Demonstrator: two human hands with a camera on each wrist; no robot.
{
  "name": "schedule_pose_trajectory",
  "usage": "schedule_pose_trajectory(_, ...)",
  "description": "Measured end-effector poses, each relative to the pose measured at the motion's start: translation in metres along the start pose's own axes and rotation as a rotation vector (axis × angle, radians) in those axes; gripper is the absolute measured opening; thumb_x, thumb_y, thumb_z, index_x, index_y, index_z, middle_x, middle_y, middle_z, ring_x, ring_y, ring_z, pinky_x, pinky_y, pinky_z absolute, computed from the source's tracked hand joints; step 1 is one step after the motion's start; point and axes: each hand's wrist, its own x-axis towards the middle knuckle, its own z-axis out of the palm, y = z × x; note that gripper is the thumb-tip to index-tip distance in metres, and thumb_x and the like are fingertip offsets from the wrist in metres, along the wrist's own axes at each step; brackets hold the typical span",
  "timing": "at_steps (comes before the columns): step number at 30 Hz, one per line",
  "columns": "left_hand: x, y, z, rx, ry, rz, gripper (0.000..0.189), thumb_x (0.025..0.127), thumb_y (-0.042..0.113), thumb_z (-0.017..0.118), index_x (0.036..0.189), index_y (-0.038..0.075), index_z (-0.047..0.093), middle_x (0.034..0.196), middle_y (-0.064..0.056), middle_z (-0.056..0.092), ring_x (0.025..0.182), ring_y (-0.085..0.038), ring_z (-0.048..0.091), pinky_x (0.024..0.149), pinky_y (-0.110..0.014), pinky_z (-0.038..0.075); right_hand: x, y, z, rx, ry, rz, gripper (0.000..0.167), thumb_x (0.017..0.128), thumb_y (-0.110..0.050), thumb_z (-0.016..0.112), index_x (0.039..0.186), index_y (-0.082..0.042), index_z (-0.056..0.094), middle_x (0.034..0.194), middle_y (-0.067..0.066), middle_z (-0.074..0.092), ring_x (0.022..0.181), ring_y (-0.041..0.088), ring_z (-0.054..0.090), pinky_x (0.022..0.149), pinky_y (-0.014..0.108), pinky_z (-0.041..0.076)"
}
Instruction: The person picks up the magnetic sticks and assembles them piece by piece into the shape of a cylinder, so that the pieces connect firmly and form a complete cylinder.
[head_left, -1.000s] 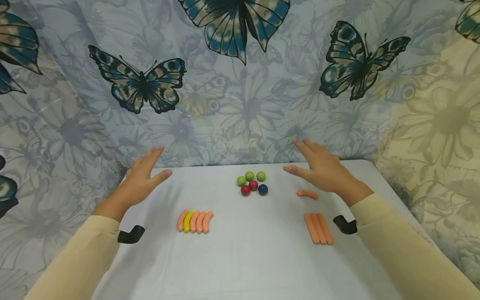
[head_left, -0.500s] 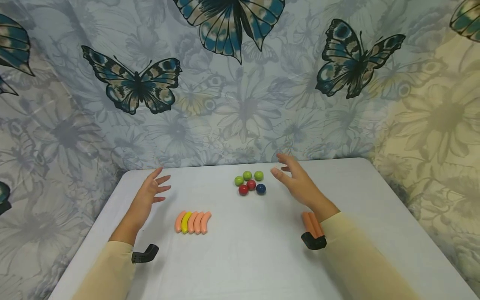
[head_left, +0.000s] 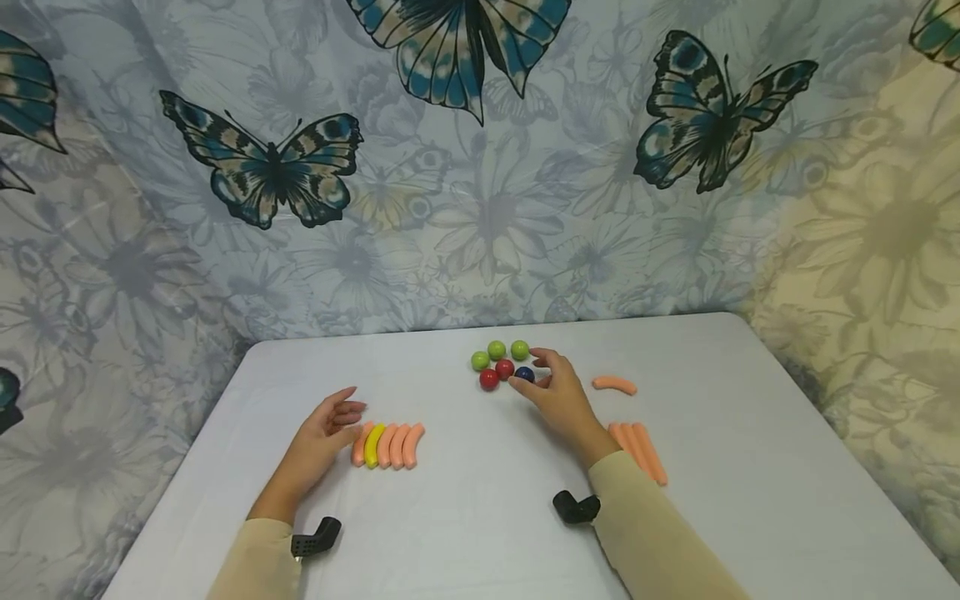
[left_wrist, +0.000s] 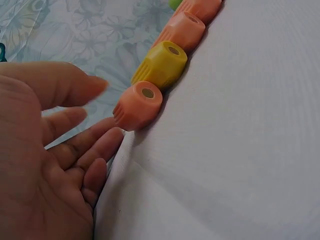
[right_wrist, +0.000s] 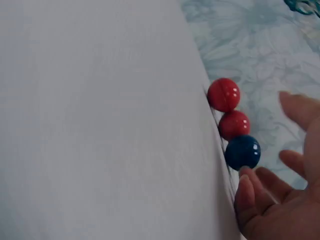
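R hand [head_left: 561, 404], fingers loose & parted, is at blue ball [right_wrist: 243, 151]. L hand [head_left: 318, 440], also relaxed, is nr curved sticks [head_left: 385, 447], well L of ball.

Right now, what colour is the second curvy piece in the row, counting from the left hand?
Yellow. The second piece shows best in the left wrist view.

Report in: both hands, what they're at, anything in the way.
Left hand beside pink sausage, contact unclear. Right hand at blue ball, no grip seen. Red ball close by, might crowd a grasp.
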Motion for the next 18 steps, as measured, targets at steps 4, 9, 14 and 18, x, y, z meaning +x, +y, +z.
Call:
schedule_pose_trajectory(4,0.002,-0.003,0.002,0.091,0.009,0.005,0.058,0.102,0.011,0.077,0.156,0.009,0.057,0.145,-0.009,0.065,0.135,-0.030,0.057,0.112,-0.047,0.041,0.000,0.012,0.007,-0.031,0.042,-0.011,0.062,0.100,-0.027,0.083,0.153,-0.006,0.057,0.139,0.017,0.059,0.099,0.026,0.060,0.082,0.040,0.052)
schedule_pose_trajectory(9,-0.001,0.000,0.003,0.154,0.056,0.002,0.043,0.104,0.019,0.078,0.143,0.007,0.068,0.127,-0.008,0.072,0.116,-0.025,0.064,0.097,-0.030,0.050,0.001,0.017,0.009,-0.106,0.070,-0.037,0.048,0.101,-0.020,0.082,0.144,-0.007,0.065,0.135,0.015,0.060,0.095,0.023,0.059,0.080,0.039,0.052)
schedule_pose_trajectory(14,-0.002,0.000,0.004,0.218,0.107,0.020,0.034,0.103,0.021,0.080,0.133,0.006,0.074,0.115,-0.005,0.073,0.105,-0.022,0.065,0.091,-0.028,0.051,0.003,0.018,0.010,-0.113,0.079,-0.063,0.038,0.100,-0.016,0.083,0.134,-0.006,0.070,0.130,0.012,0.066,0.089,0.022,0.060,0.078,0.038,0.051)
schedule_pose_trajectory(18,-0.002,-0.001,0.007,0.255,0.174,0.023,0.027,0.103,0.019,0.081,0.126,0.006,0.077,0.110,-0.005,0.074,0.101,-0.022,0.066,0.087,-0.027,0.052,0.001,0.017,0.008,-0.108,0.072,-0.058,0.036,0.099,-0.014,0.084,0.131,-0.006,0.069,0.124,0.009,0.071,0.088,0.020,0.060,0.076,0.039,0.051)
